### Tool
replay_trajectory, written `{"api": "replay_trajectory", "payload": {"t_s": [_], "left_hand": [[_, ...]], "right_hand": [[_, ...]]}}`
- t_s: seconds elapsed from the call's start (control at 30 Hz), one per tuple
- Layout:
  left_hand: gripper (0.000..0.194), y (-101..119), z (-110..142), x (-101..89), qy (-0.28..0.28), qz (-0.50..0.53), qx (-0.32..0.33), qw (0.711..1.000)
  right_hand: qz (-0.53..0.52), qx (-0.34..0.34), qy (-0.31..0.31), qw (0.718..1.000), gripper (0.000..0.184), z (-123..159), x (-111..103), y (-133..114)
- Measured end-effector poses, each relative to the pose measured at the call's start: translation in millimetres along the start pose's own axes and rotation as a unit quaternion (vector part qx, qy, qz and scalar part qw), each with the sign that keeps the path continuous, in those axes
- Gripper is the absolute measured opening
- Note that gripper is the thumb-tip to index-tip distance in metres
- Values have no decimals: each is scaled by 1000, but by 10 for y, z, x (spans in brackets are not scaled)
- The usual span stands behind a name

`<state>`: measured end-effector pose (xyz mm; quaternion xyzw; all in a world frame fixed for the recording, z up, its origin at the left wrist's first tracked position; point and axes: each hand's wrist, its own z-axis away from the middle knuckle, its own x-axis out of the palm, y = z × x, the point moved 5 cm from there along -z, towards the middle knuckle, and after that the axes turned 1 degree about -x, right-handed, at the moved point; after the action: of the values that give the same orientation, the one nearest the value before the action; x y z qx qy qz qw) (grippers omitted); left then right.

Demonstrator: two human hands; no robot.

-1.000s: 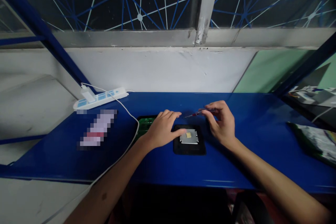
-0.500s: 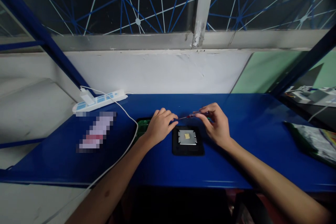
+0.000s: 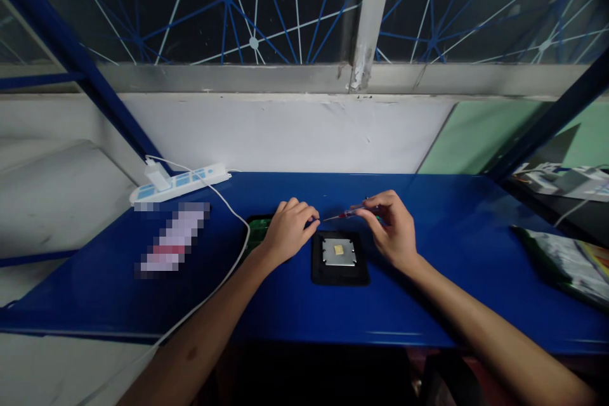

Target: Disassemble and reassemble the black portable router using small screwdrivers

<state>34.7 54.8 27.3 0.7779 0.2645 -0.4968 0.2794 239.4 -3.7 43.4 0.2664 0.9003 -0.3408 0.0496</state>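
Note:
My right hand (image 3: 394, 228) grips a small screwdriver (image 3: 353, 211) with a reddish, see-through handle. Its thin shaft points left, and the tip is just short of the fingertips of my left hand (image 3: 294, 228). Thumb and forefinger of that left hand are pinched together; whatever is between them is too small to make out. Below and between both hands, a black square pad (image 3: 341, 275) lies on the blue table, bearing a silver metal plate (image 3: 346, 256) with a beige square at its centre. A green tray or board (image 3: 257, 232) is partly covered by my left hand.
At the back left is a white power strip (image 3: 200, 179) with a charger (image 3: 157, 174) plugged in. A white cable (image 3: 231, 266) crosses the table and passes my left forearm. A blurred-out pale object (image 3: 178, 238) lies at left, a plastic packet (image 3: 566, 260) at right.
The screwdriver tip has drawn slightly away from my left fingertips and dipped a little. My left hand stays pinched in nearly the same place. The pad and plate have not moved on the table.

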Motion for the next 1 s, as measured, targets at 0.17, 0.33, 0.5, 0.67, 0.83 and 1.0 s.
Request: {"api": "replay_trajectory", "payload": {"t_s": [0.17, 0.33, 0.5, 0.67, 0.83, 1.0], "left_hand": [[9, -41, 22, -9, -14, -10, -5, 1000], [8, -75, 40, -4, -20, -20, -10, 1000], [9, -111, 40, -2, -22, -28, -18, 999], [15, -70, 51, -40, -18, -14, -9, 1000], [30, 102, 116, -69, -53, 61, 54, 995], [71, 228, 201, -43, -111, 103, 89, 984]], "right_hand": [[16, 22, 25, 999, 31, 33, -34, 86], [40, 17, 11, 999, 33, 20, -45, 34], [59, 11, 2, 998, 30, -9, -57, -12], [53, 15, -17, 998, 29, -63, -39, -31], [27, 7, -30, 999, 30, -132, 77, -173], [27, -19, -53, 998, 28, -174, 322, -333]]}}
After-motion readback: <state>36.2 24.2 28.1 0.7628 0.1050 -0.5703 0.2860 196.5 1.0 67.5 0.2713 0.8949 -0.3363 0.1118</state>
